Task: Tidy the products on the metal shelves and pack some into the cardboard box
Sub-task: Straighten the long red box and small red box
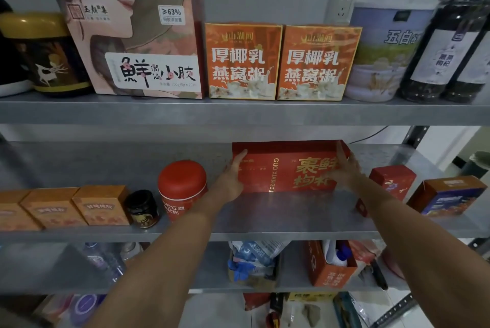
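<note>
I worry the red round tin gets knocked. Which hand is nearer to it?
Left. The left hand rests on the left end of the red box, beside the red round tin; the right hand is on the box's far end.

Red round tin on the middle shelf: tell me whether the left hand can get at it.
Probably yes: the left hand, pressed against the large red box, is beside the red tin, and nothing stands before it.
</note>
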The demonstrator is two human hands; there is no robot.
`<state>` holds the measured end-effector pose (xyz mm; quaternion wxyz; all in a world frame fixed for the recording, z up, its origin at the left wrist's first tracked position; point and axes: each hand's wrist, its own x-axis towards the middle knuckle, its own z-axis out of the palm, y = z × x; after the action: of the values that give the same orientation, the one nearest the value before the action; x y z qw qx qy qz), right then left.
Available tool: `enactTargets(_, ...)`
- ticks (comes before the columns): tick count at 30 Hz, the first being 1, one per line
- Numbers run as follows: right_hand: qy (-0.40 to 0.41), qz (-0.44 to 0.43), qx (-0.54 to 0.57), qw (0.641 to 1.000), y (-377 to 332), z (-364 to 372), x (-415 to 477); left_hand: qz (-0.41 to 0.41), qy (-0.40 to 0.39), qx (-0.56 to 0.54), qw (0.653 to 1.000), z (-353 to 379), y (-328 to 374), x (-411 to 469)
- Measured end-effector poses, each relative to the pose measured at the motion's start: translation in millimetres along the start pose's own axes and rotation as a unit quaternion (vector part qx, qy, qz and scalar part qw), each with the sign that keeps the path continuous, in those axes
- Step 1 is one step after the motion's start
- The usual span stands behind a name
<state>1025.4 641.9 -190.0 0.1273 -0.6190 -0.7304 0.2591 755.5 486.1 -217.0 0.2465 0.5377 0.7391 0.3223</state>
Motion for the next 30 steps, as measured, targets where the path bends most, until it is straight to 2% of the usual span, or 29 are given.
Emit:
enactTargets(4,0.009,0.024,0.107,0.994,0,2,7,-0.003,-0.005,-0.047,0.999,4,2,-3)
enactTargets(11,0.005,0.019,0.105,0.994,8,-2,1,-0.030,0.016,-0.180,0.983,7,10,-20)
enactTargets(15,-0.003,0.018,0.094,0.995,2,-6,-12,-0.051,0.036,-0.216,0.974,8,17,-36)
enactTargets(24,0.019,-0.082,0.128,0.988,12,4,-76,-0.063,0.133,-0.169,0.975,19,22,-84)
enactTargets(30,0.074,-0.078,0.157,0.982,25,11,-111,-0.142,0.174,-0.073,0.972,31,38,-111)
